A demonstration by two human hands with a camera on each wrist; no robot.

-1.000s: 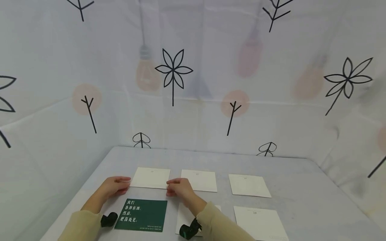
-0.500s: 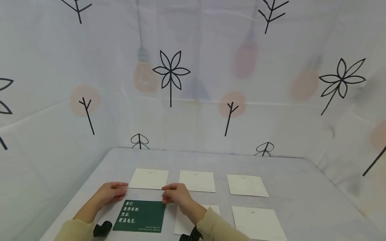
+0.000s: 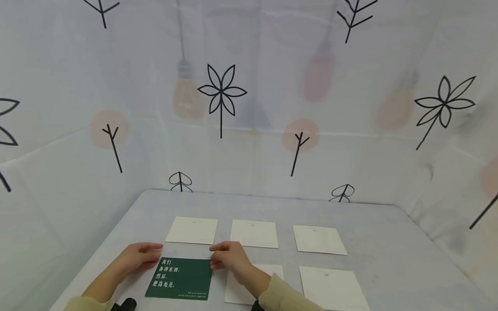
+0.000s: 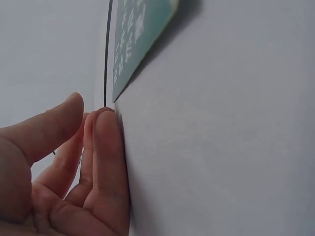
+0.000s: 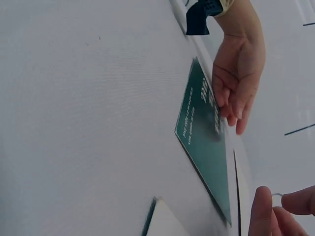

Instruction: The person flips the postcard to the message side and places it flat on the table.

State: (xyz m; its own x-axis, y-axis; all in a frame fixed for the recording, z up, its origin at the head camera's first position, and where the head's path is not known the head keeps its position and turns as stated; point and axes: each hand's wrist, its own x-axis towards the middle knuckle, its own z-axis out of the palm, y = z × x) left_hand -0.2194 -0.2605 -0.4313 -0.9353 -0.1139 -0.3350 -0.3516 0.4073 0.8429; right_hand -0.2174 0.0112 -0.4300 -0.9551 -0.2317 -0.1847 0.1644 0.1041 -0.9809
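Observation:
A dark green card [image 3: 180, 278] with white lettering lies flat in the front row at the left. My left hand [image 3: 134, 259] is beside its upper left corner. In the left wrist view, that hand [image 4: 83, 172] has its thumb apart from the fingers and nothing between them. Near the card's upper right corner is my right hand [image 3: 233, 261]; in the head view its lower fingers overlap the card's edge. Whether they touch it I cannot tell. The right wrist view shows these fingers [image 5: 263, 216] only partly, holding nothing, with the green card [image 5: 204, 147] beyond them.
A white card [image 3: 192, 230] lies behind the green one. Two more, a middle card [image 3: 254, 233] and a right card [image 3: 320, 239], complete that back row. In front are a partly hidden white card [image 3: 237, 287] and another [image 3: 332, 287]. A patterned cloth wall [image 3: 249, 160] stands behind the table.
Both hands have come back toward the person, from the sides of the back left white card to the upper corners of the green card. The cards look unmoved.

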